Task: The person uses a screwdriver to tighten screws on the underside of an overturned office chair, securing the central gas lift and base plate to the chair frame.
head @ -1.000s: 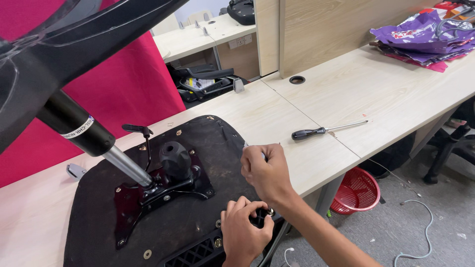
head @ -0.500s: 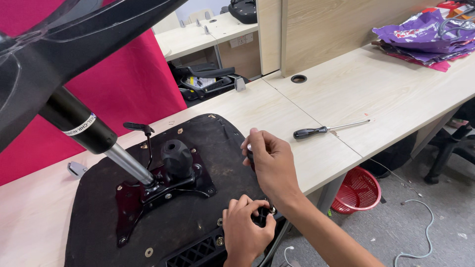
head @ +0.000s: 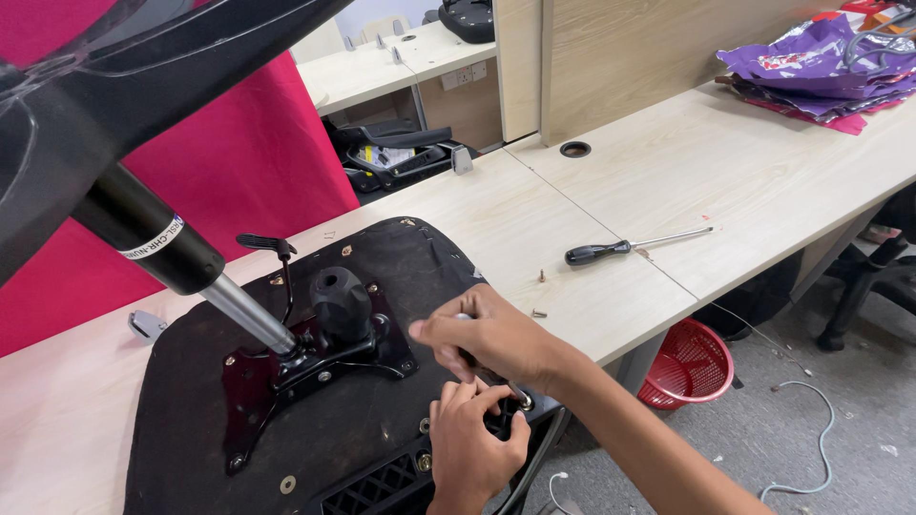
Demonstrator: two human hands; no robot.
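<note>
light wood desk point(head: 763, 181) bearing upturned chair seat point(head: 191, 429), black-handled screwdriver point(head: 596, 253), two loose screws point(head: 541, 278) beside it, purple bags point(head: 811, 67) at far end.

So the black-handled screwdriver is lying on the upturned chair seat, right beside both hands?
Not quite. The black-handled screwdriver lies on the pale wooden desk, well apart from the hands. The head view shows the left hand and right hand together at the edge of the upturned chair seat.
</note>
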